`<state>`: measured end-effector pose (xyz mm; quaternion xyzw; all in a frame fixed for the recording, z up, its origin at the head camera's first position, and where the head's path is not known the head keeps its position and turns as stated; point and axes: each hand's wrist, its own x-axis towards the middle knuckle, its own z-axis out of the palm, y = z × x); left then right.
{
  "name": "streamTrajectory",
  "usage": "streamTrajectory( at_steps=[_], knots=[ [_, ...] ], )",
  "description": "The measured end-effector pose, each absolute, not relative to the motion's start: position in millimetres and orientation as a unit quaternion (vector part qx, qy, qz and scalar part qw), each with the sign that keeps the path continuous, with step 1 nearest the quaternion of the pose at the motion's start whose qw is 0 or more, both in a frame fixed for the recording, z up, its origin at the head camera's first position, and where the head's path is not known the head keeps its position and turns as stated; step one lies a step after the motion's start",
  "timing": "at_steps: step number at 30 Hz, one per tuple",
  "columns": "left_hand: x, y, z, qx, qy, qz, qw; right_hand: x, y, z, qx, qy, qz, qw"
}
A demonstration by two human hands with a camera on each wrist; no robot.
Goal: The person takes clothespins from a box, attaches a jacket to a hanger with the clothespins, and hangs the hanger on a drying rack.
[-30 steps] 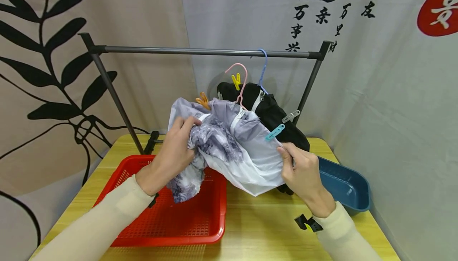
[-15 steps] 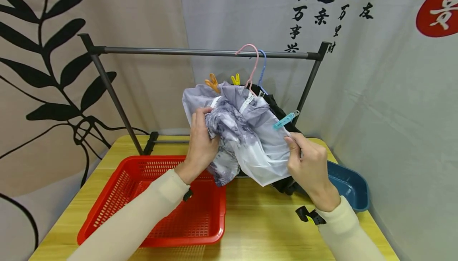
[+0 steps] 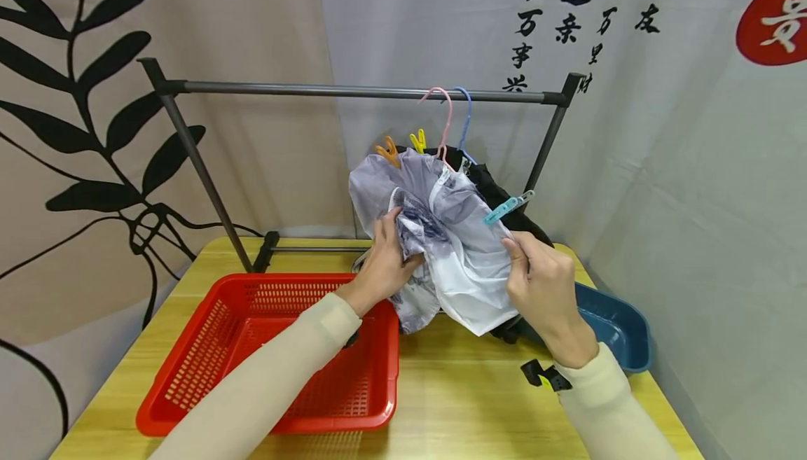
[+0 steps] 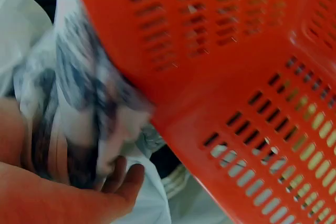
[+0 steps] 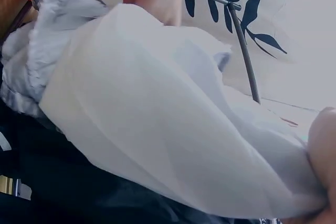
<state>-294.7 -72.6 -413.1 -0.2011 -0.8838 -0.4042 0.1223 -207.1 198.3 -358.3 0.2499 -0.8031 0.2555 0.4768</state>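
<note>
A thin grey-and-white garment with a dark marbled pattern point(image 3: 466, 264) is on a pink hanger point(image 3: 448, 120), whose hook is at the rack's bar point(image 3: 302, 89). An orange clothespin point(image 3: 388, 152) and a turquoise clothespin point(image 3: 501, 211) are clipped on the garment. My left hand point(image 3: 386, 264) grips the bunched patterned cloth point(image 4: 79, 93) beside the basket. At the garment's right edge, my right hand point(image 3: 545, 288) pinches the white cloth point(image 5: 152, 103) between thumb and fingers. Behind it hangs a black garment point(image 3: 529, 222) on a blue hanger point(image 3: 467, 117), partly hidden.
On the wooden table point(image 3: 466, 404), a red perforated basket point(image 3: 265, 421) stands at the left, below my left forearm. A blue plastic basin point(image 3: 614, 327) sits at the right, partly behind my right hand. A yellow clothespin point(image 3: 418, 139) shows near the black garment.
The grey-and-white garment has moved right and back, and its pink hanger's hook has risen to the bar. My left hand has followed rightward, still holding cloth; my right hand has shifted slightly right.
</note>
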Motion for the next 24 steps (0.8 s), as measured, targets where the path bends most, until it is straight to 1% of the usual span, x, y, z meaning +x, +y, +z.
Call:
streamTrajectory(
  at_steps=[3, 7, 10, 11, 13, 14, 17, 20, 22, 24],
  knots=[
    [-299, -76, -417, -0.182, -0.92, -0.339, 0.072, -208, 199, -358, 0.244, -0.803, 0.258, 0.479],
    [-308, -78, -424, -0.155, -0.953, -0.261, 0.022, -208, 196, -356, 0.244, -0.802, 0.262, 0.479],
    [-311, -80, -427, -0.149, -0.959, -0.24, 0.0, -208, 195, -356, 0.245, -0.802, 0.264, 0.477],
    [-310, -80, -427, -0.148, -0.96, -0.24, 0.0, -209, 195, -356, 0.244, -0.803, 0.265, 0.476],
    [-304, -81, -424, -0.147, -0.959, -0.243, 0.017, -209, 194, -357, 0.242, -0.803, 0.266, 0.475],
    [-300, -82, -421, -0.146, -0.957, -0.248, 0.036, -209, 194, -358, 0.241, -0.803, 0.266, 0.475],
    [-288, -83, -415, -0.157, -0.943, -0.269, 0.119, -210, 194, -359, 0.238, -0.804, 0.266, 0.475],
    [-278, -82, -410, -0.21, -0.917, -0.279, 0.195, -211, 194, -359, 0.233, -0.804, 0.266, 0.477],
    [-273, -80, -408, -0.262, -0.898, -0.276, 0.219, -212, 194, -359, 0.229, -0.803, 0.268, 0.481],
    [-268, -77, -408, -0.31, -0.887, -0.266, 0.216, -213, 194, -359, 0.226, -0.801, 0.27, 0.484]
  ],
)
